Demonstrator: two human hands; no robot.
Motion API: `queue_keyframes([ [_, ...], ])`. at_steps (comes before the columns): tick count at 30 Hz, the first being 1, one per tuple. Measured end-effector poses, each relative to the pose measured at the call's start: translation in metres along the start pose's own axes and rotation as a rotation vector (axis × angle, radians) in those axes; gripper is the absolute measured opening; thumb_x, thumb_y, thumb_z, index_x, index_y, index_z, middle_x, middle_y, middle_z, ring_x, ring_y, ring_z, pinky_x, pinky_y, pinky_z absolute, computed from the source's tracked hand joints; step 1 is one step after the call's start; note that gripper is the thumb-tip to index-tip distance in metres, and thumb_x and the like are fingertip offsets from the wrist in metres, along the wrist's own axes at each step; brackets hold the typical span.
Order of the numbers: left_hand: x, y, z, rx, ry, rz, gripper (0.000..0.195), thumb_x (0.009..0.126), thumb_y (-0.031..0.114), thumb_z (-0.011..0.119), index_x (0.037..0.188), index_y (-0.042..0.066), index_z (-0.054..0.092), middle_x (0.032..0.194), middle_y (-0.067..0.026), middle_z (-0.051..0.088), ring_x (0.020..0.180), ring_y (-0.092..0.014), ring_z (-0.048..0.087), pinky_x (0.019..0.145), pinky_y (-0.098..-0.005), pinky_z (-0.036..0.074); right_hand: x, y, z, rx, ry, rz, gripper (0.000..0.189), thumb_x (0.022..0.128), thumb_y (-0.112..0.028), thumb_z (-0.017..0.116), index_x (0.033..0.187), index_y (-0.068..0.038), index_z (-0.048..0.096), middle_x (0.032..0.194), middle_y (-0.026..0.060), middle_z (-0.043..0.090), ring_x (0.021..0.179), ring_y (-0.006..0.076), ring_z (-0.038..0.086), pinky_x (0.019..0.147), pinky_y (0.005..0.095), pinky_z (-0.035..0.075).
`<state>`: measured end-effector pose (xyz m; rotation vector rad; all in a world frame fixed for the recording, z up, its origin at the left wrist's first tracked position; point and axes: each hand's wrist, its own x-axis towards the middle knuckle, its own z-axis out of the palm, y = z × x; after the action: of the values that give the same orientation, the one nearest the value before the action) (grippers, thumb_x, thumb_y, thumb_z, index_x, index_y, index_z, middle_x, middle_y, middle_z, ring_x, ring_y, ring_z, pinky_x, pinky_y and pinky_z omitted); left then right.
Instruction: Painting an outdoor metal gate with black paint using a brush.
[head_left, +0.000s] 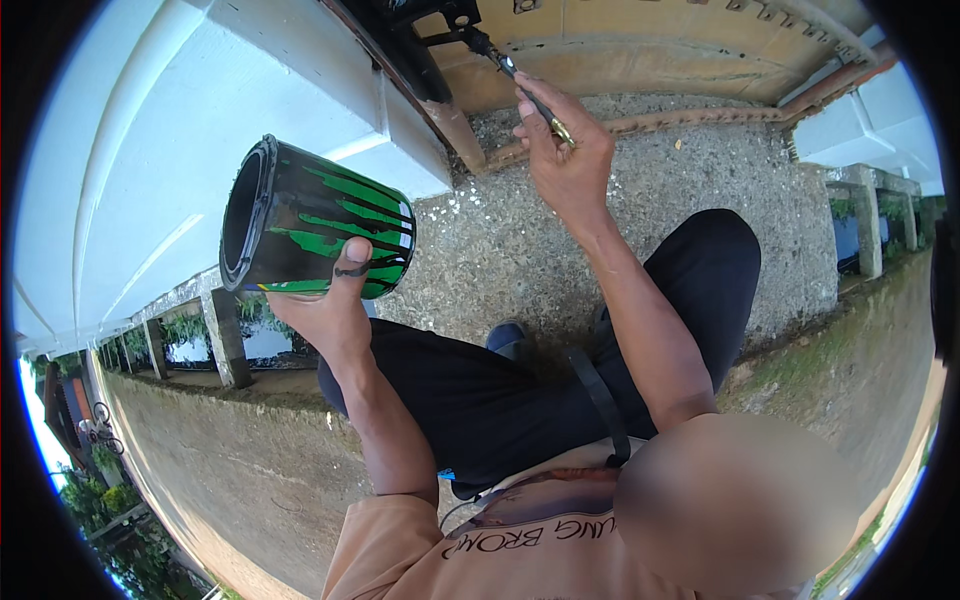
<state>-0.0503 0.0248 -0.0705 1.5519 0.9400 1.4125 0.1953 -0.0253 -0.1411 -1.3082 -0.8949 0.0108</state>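
Note:
My left hand (330, 322) grips a green paint can (349, 221) from below, thumb along its side. The can is tilted with its mouth to the left, and black paint has run down its outside in streaks. A black smear marks my left thumb. Held between the thumb and fingers of my right hand (570, 161) is a paintbrush (538, 103) with a dark handle. Its blackened bristles meet a black-coated bracket on a metal gate frame (409, 49). Below the black part, the post's foot (457, 135) is brownish. Inside the can is too dark to make out.
A white pillar (255, 90) rises close beside the can. The gate's brown bottom rail (675, 118) runs just above rough concrete ground (480, 247). My bent knees (705, 247) are under my arms. Concrete railing posts (223, 337) stand at left, with a bicycle (105, 427) far beyond.

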Motion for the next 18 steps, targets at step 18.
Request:
queue_keyframes([
  [18, 0.001, -0.003, 0.008, 0.034, -0.018, 0.020, 0.070, 0.075, 0.029, 0.099, 0.127, -0.001, 0.063, 0.113, -0.0076, 0.070, 0.101, -0.017, 0.066, 0.096, -0.0320, 0.051, 0.016, -0.006, 0.004, 0.141, -0.137, 0.091, 0.030, 0.103, -0.012, 0.070, 0.133, -0.007, 0.073, 0.123, 0.0109, 0.075, 0.098, 0.0123, 0.073, 0.075, 0.0253, 0.063],
])
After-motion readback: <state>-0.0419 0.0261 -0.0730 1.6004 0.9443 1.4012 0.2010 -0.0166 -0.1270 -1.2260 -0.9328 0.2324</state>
